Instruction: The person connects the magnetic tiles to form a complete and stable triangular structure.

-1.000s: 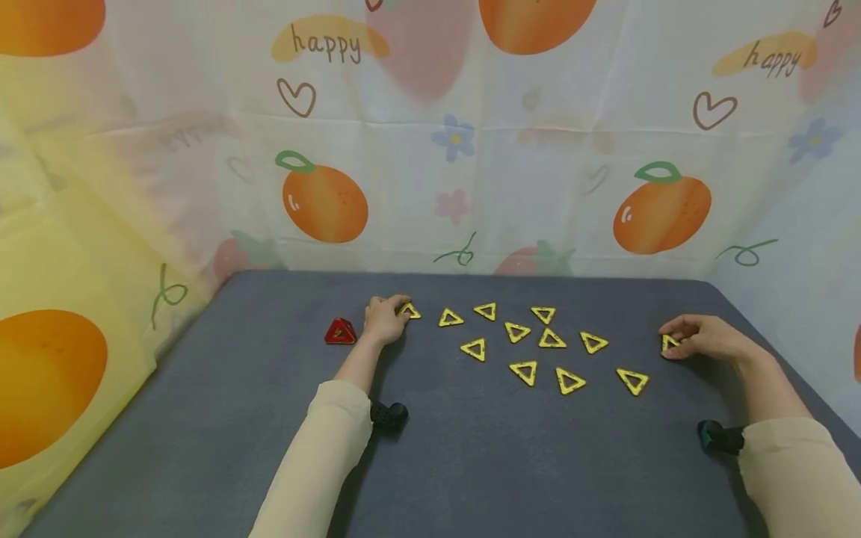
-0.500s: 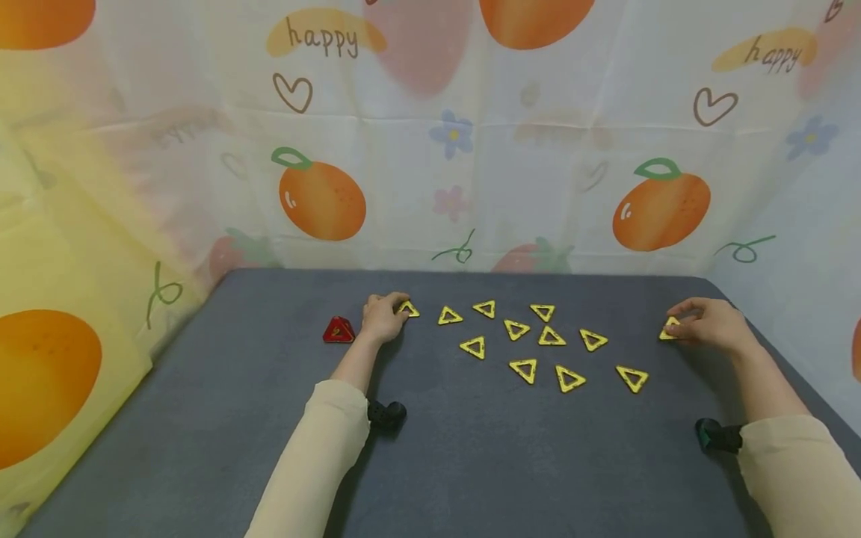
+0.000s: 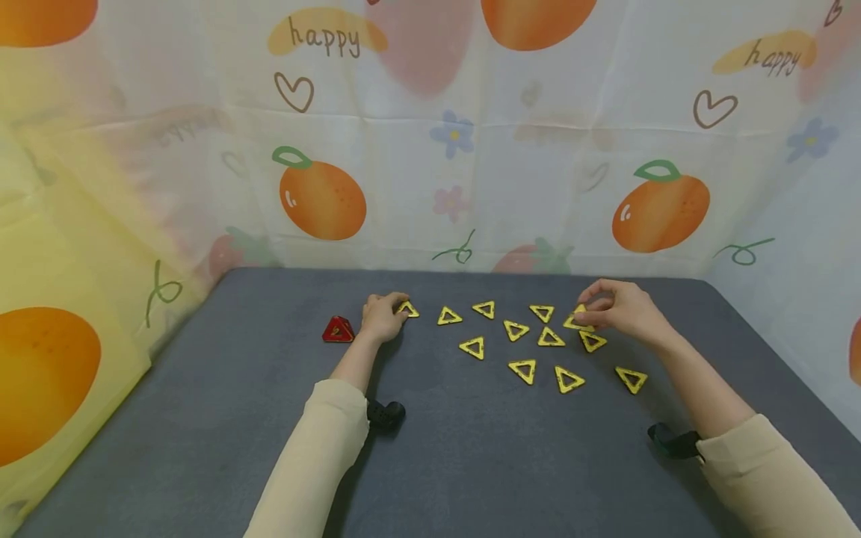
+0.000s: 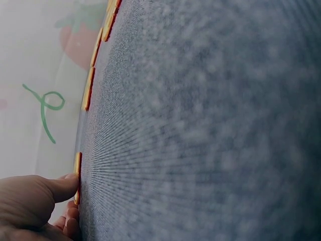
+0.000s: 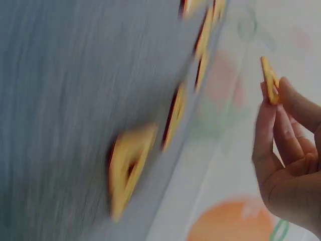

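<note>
I see the right hand [image 3: 625, 308] pinching a yellow triangle [image 5: 268, 78] raised far and right of centre; the left hand [image 3: 383, 317] grips another triangle [image 4: 77, 165] at far left; ten loose triangles [image 3: 531, 371] lie mostly between and nearer; a red block [image 3: 338, 329] stands further left; I judge it early, most pieces untouched.

Fruit-print cloth backdrop [image 3: 531, 179], dark gray table [image 3: 511, 463]
</note>
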`<move>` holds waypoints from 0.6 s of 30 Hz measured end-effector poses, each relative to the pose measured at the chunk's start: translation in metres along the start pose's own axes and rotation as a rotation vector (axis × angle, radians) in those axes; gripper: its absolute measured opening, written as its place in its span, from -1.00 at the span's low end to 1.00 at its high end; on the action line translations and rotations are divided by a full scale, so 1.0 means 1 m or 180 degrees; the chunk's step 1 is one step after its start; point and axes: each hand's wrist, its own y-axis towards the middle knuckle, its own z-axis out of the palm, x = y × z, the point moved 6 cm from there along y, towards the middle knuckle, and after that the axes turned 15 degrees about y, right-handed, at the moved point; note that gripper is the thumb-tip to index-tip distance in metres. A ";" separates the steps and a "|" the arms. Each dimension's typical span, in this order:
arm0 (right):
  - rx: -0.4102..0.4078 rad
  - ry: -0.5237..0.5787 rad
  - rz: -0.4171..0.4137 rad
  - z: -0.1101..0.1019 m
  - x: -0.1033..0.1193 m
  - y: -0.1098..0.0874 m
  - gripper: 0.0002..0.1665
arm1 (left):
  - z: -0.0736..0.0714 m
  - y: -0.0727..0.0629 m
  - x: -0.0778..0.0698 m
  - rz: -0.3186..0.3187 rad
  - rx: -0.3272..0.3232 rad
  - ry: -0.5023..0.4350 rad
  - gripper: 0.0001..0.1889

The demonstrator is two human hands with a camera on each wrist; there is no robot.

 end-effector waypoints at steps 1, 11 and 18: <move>0.0095 0.0055 -0.0032 0.012 0.006 0.000 -0.57 | 0.000 -0.001 0.000 0.0007 -0.0005 -0.0003 -0.59; 0.1109 0.0611 -0.0205 0.122 0.058 -0.011 -0.64 | 0.001 0.001 0.001 -0.0022 0.0030 -0.0035 -0.59; 0.1503 0.0695 -0.0187 0.170 0.072 -0.023 -0.72 | 0.000 0.002 0.001 -0.0020 0.0009 0.0007 -0.59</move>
